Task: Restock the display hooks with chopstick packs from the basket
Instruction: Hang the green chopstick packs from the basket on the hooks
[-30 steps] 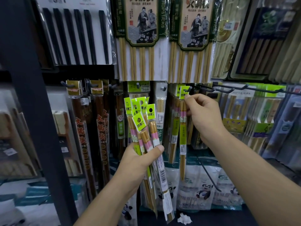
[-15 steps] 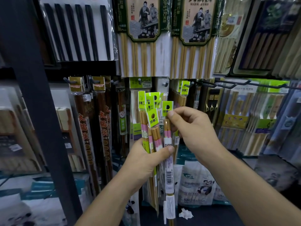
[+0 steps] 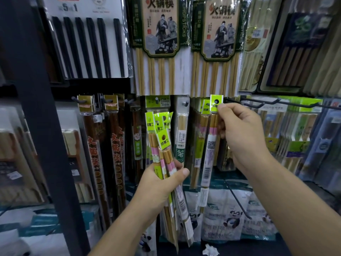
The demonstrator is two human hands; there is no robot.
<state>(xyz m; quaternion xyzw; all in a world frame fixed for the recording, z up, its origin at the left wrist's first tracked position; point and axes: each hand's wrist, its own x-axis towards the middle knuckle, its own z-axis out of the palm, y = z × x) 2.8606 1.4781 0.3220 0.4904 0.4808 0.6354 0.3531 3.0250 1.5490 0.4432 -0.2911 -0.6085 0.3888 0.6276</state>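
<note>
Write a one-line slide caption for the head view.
Right hand holds one green-tagged chopstick pack up to a display hook; left hand grips a bundle of packs.

Single head-worn wide-angle view, facing forward and a little down, square onto a wall of display hooks (image 3: 256, 105), close enough that the hands reach the stock; both forearms enter from the bottom edge. Left hand (image 3: 160, 183) with its bundle of chopstick packs (image 3: 160, 137) sits low centre, right hand (image 3: 239, 133) with a single pack (image 3: 209, 154) higher, right of centre. A dark upright post (image 3: 36, 126) fills the left side, leaning with lens distortion; top edge crops the large hanging packs (image 3: 160, 43), bottom edge reaches panda-printed bags (image 3: 227, 215).
</note>
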